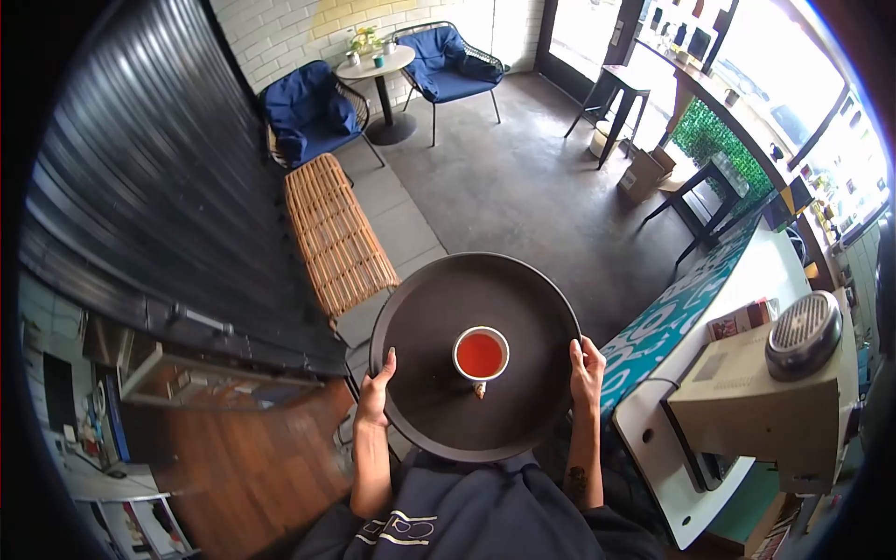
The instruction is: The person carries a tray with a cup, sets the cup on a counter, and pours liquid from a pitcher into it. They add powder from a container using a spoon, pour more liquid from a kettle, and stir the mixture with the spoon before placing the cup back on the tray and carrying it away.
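A round dark tray [420, 299] is held level in front of my body. My left hand [373, 397] grips its left rim, with the thumb over the top edge. On the opposite rim my right hand [587, 371] is closed in the same way; the fingers of both hands are partly hidden beneath the tray. Near the middle of the tray stands a white cup [482, 353] full of red liquid. Its handle points toward me, and a small brownish thing by the handle is too small to name.
A woven rattan bench [338, 233] runs along the left wall. Beyond it are two blue-cushioned chairs and a round table [376, 63]. To the right are a counter [653, 457] with a beige machine [761, 397], black stools [707, 201] and a cardboard box [644, 175].
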Demonstrator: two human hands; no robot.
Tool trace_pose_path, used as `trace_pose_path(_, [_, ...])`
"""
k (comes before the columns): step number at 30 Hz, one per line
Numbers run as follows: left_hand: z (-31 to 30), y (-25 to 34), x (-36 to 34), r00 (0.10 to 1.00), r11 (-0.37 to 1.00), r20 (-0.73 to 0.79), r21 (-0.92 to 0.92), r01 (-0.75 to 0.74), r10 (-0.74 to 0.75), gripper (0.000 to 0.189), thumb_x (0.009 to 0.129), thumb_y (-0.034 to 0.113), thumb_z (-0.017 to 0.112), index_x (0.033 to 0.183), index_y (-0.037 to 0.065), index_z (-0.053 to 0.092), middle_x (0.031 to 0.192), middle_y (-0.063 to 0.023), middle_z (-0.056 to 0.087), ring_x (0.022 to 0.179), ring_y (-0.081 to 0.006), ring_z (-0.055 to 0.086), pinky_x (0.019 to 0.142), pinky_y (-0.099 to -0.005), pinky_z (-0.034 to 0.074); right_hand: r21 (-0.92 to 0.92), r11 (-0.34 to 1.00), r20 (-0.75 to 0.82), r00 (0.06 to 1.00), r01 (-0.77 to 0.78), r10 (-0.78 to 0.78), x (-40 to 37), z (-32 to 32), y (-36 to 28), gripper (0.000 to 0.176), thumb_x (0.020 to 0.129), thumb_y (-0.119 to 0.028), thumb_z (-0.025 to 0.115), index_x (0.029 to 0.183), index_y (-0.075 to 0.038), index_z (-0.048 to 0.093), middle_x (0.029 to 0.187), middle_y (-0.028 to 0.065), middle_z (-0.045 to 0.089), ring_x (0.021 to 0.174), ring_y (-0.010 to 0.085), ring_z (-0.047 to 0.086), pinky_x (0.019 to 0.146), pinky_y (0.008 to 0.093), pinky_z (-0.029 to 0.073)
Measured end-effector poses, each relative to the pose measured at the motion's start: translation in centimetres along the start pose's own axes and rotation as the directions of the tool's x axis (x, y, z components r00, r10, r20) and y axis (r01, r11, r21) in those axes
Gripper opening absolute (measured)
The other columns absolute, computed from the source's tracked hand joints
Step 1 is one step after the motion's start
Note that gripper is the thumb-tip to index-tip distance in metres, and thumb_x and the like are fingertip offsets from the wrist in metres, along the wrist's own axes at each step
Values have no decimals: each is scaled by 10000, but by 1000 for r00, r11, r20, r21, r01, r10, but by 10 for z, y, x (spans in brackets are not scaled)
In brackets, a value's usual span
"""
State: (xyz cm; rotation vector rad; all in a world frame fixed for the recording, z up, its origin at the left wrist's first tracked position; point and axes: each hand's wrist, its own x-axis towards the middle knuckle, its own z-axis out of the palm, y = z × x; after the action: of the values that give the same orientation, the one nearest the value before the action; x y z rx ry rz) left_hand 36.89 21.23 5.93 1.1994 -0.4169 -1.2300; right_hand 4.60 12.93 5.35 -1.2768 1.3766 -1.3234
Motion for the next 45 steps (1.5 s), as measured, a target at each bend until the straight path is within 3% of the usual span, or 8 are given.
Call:
trace_pose_path(6, [-18,-11,136,990,980,27,-142,139,-137,424,923,262,581,1272,34,506,1276,-25,493,1146,-137,482,968,-301,409,51,998,-16,999,-30,31,96,45,9,191,936,-171,554,946,12,609,690,-104,373,623,8,301,535,201,223])
trace_pose_path(10, [37,17,190,995,999,-93,-23,45,-47,352,927,278,582,1222,91,539,1174,65,491,1131,-48,406,1033,-253,275,12,999,31,999,-40,40,178,65,13,205,938,-182,552,962,13,609,696,-104,385,636,10,312,549,195,238])
trace_pose_path(12, [25,2,245,995,998,-101,60,33,-27,523,917,340,588,1332,50,461,1359,35,414,1253,-76,344,1068,-269,245,38,999,64,998,-29,27,222,77,16,220,940,-192,548,976,17,608,706,-104,402,657,14,327,571,189,257])
trace_pose_path(14, [67,29,265,988,998,-143,37,-56,61,213,929,250,581,1102,126,573,1090,79,481,1046,-50,425,977,-251,328,43,998,56,997,-49,46,266,90,7,234,943,-198,542,996,22,605,724,-94,424,674,21,345,595,189,283])
trace_pose_path(19, [111,60,351,977,995,-190,10,-94,94,191,951,188,535,1096,67,563,1115,52,480,1052,-63,432,968,-223,336,97,992,53,995,-85,80,345,115,1,251,952,-190,525,1057,28,592,790,-59,523,742,28,448,674,197,380])
trace_pose_path(22, [116,58,422,999,998,-12,-57,-32,32,455,940,378,529,1275,71,499,1287,7,474,1217,-120,418,1027,-300,350,131,990,16,998,-57,55,397,128,-1,252,960,-175,507,1079,34,582,817,-45,551,759,29,474,694,202,407])
trace_pose_path(28, [176,82,550,953,962,239,-151,228,-189,550,963,436,435,1323,20,409,1264,-105,515,1120,-226,540,957,-355,449,98,995,-92,995,-38,47,481,141,3,249,961,-159,501,1091,40,575,824,-41,557,756,32,482,689,192,407])
trace_pose_path(45, [448,138,787,708,906,582,369,210,-401,649,974,461,383,1378,-42,313,1352,-132,434,1207,-240,475,1001,-366,418,40,998,-626,778,-46,61,646,124,-7,233,950,-107,474,1094,45,579,745,-61,487,647,14,368,570,179,306])
